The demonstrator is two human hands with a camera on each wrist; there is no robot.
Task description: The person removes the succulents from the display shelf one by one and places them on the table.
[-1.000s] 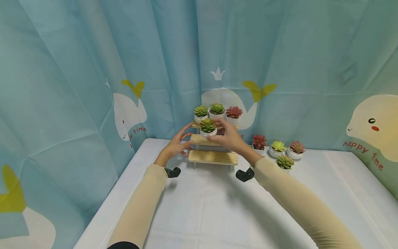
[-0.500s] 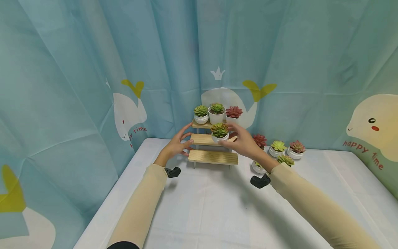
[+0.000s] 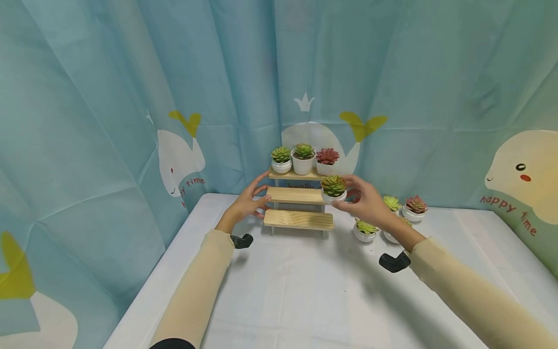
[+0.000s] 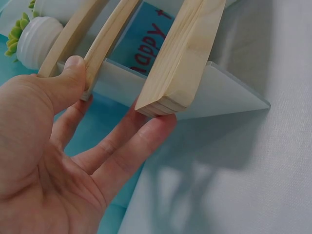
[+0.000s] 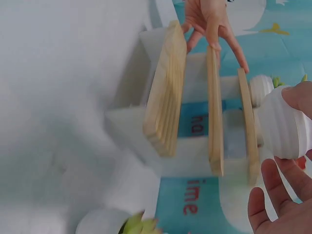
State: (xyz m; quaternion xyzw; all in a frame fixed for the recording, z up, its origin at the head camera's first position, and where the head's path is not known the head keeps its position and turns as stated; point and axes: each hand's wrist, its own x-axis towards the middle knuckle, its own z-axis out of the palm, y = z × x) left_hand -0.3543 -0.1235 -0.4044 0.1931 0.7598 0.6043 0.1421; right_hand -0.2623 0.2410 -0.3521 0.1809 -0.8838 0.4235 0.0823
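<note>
In the head view, my right hand (image 3: 370, 203) grips a small potted succulent (image 3: 333, 186), green with brownish tips, by its white pot, thumb in front. It is upright near the right end of the middle shelf; contact with the wood is unclear. The right wrist view shows the white ribbed pot (image 5: 282, 124) between thumb and fingers. At the left end of a three-step wooden stand (image 3: 298, 219) is my left hand (image 3: 246, 206), fingers spread and touching the shelf ends. Its thumb (image 4: 73, 68) rests against the middle shelf in the left wrist view.
Along the top shelf stand two green succulents (image 3: 303, 157) and a red one (image 3: 327, 160). Right of the stand, several more potted succulents (image 3: 365, 230) sit on the white tabletop (image 3: 301, 291), partly behind my right arm. A blue curtain (image 3: 218, 72) hangs behind.
My right hand has moved rightward with the succulent, from in front of the upper shelves' left part to the middle shelf's right end. My left hand has stayed at the stand.
</note>
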